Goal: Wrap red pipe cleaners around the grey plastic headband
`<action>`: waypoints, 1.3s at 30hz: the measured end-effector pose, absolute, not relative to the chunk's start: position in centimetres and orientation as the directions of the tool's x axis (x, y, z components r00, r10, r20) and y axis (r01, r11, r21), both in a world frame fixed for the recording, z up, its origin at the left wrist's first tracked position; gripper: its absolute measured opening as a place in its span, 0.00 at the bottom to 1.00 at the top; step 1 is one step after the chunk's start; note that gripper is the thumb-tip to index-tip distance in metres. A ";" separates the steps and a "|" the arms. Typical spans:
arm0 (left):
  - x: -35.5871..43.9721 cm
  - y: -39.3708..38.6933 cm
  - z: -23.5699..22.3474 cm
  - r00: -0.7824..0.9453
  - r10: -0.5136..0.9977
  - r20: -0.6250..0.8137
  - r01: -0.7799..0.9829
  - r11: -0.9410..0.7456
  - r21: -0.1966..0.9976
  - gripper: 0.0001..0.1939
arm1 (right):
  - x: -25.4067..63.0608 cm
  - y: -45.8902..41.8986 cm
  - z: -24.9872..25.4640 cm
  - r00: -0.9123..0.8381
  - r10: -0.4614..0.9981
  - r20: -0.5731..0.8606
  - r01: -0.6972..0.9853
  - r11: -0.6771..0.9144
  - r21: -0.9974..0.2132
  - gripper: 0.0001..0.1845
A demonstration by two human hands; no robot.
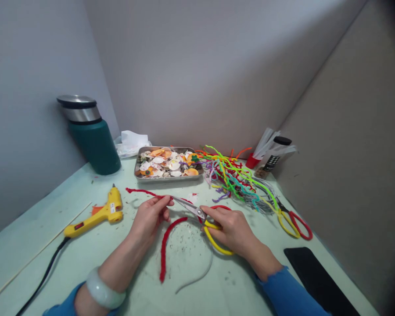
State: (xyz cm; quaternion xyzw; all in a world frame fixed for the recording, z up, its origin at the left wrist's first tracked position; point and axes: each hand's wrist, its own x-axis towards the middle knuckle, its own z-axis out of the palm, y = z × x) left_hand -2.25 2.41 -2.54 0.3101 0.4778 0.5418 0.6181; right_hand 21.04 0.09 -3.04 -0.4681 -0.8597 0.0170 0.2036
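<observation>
Between thumb and fingers, my left hand (155, 213) pinches a thin red pipe cleaner (140, 191) whose free end points left. My right hand (232, 226) grips a pair of scissors (219, 245) with yellow and red handles. The blades are beside my left fingertips, against or very near the red strand; whether they touch it I cannot tell. Below my hands, a thick fuzzy red pipe cleaner (164, 250) lies curved on the table, and a thin grey one (199, 278) curls to its right.
A yellow glue gun (95, 219) with a black cord lies left, near a green bottle (97, 147). Behind are a metal tray (169, 179) of shells and a heap of coloured pipe cleaners (237, 180). More scissors (299, 226), a clear jar (270, 158) and a black flat object (316, 276) are right.
</observation>
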 end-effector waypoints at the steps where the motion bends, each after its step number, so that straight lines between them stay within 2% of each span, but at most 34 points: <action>1: -2.2 2.4 -2.5 -0.047 0.966 -0.255 -0.384 0.218 0.897 0.13 | 21.1 0.1 -3.1 -0.479 0.810 0.339 0.797 0.563 -0.217 0.25; 20: -2.2 2.2 -2.2 -0.044 0.970 -0.239 -0.417 0.200 0.887 0.13 | 21.1 0.1 -3.2 -0.470 0.812 0.346 0.787 0.563 -0.252 0.26; 35: -2.3 2.2 -2.3 -0.016 0.970 -0.244 -0.411 0.216 0.886 0.12 | 21.6 0.3 -3.1 -0.514 0.765 0.388 0.797 0.594 -0.114 0.25; 39: -2.3 2.2 -2.1 -0.017 0.971 -0.240 -0.417 0.211 0.884 0.11 | 21.6 0.3 -3.0 -0.512 0.769 0.382 0.798 0.590 -0.119 0.26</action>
